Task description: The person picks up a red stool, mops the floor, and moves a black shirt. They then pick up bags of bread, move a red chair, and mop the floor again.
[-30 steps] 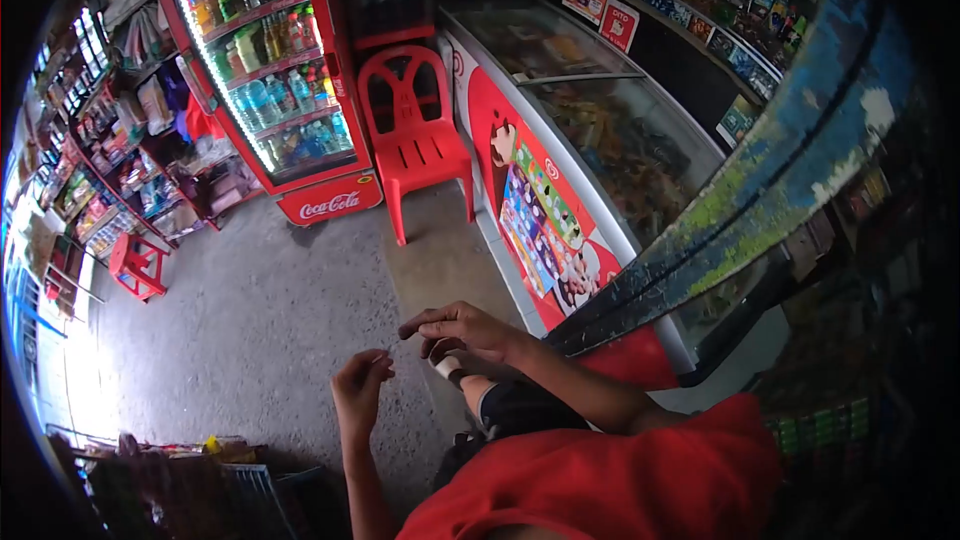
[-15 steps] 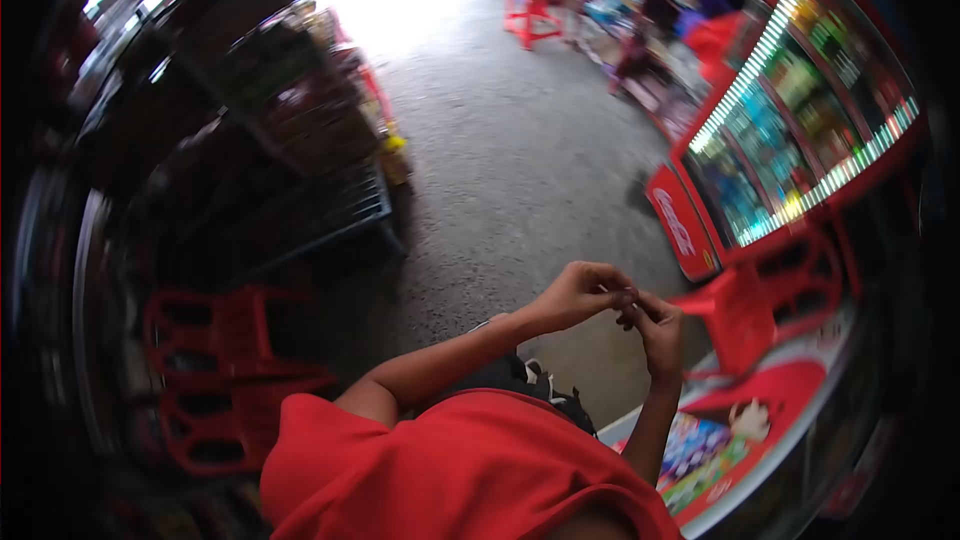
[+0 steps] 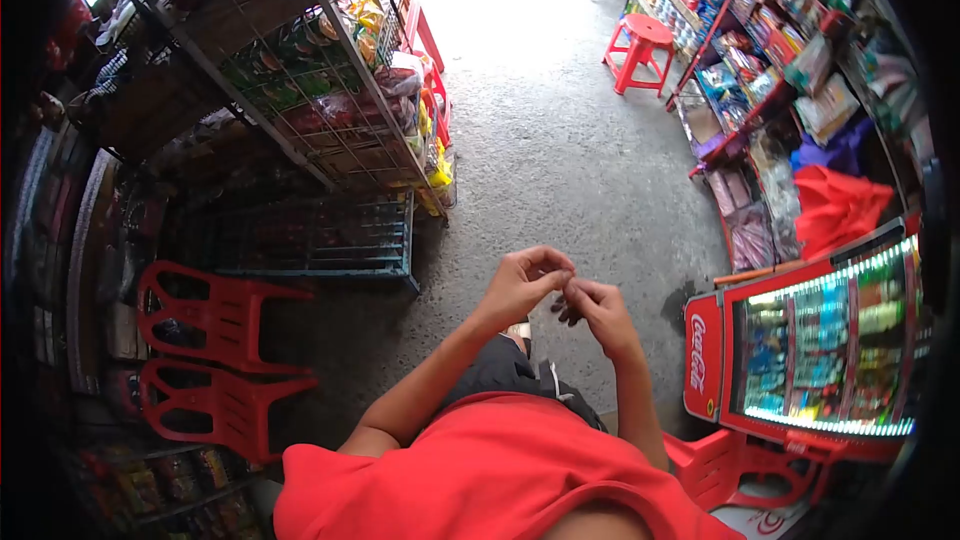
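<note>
Left hand (image 3: 522,288) touches right hand (image 3: 602,314); from here I can't tell if either grips anything. Floor (image 3: 565,160) beyond them, fridge (image 3: 800,348) rightward.

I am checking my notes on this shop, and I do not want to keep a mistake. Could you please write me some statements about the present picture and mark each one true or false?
1. A red stool stands on the grey floor. True.
2. The two hands are spread wide apart. False: the left hand and the right hand are close together.
3. The lit drinks cooler is at the picture's left edge. False: the cooler is on the right.
4. Two red chairs are on the left side. True.
5. The person's shirt is blue. False: the shirt is red.
</note>
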{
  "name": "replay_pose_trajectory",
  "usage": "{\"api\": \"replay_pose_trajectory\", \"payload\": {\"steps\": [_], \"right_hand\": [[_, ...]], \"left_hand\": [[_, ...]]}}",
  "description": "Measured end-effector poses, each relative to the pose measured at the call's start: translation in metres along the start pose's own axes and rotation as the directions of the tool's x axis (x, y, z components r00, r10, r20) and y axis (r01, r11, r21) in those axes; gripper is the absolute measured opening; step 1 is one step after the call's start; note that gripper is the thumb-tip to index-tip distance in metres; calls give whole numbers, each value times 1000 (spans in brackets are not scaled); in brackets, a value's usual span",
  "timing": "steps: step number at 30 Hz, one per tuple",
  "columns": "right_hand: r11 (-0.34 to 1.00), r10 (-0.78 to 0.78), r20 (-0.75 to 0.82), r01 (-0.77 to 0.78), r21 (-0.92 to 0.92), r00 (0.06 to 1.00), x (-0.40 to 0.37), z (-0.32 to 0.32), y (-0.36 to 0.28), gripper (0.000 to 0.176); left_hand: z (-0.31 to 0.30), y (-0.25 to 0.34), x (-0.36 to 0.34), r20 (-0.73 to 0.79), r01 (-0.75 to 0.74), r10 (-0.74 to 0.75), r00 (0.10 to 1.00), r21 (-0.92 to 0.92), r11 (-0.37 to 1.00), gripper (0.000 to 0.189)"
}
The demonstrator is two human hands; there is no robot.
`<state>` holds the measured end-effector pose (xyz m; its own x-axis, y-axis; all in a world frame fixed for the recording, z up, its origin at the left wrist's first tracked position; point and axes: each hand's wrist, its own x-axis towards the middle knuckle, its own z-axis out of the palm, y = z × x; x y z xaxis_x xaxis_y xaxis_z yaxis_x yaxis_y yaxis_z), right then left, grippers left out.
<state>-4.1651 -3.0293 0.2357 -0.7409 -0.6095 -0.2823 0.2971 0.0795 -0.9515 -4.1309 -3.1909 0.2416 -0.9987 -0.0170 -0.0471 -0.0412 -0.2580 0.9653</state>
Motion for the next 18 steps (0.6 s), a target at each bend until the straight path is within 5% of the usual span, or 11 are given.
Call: {"api": "replay_pose_trajectory", "payload": {"steps": [6,8,9,14,16,17,18], "right_hand": [[949,-186,-8,177,-262,983,165,-30,-73,21],[962,-235,-38,227,-152,971,221,-32,-72,21],[963,-268,-83,264,-52,960,247,-34,-71,22],[939,-70,44,51,341,997,375,-35,-85,24],[955,18,125,-54,293,992,432,-44,-101,27],[960,23,157,-66,274,987,461,-54,-113,27],[957,28,211,-87,277,977,494,-58,-126,27]], "left_hand": [[-62,53,124,-66,-32,35,997,41,999,13],[-80,47,162,-67,-133,137,988,61,989,13],[-89,47,180,-97,-57,62,993,53,997,11],[-150,30,282,-347,-50,18,938,-83,995,12],[-185,25,328,-507,-1,51,860,99,995,11],[-198,31,356,-534,19,189,824,359,933,10],[-213,40,384,-563,13,204,801,356,934,10]]}}
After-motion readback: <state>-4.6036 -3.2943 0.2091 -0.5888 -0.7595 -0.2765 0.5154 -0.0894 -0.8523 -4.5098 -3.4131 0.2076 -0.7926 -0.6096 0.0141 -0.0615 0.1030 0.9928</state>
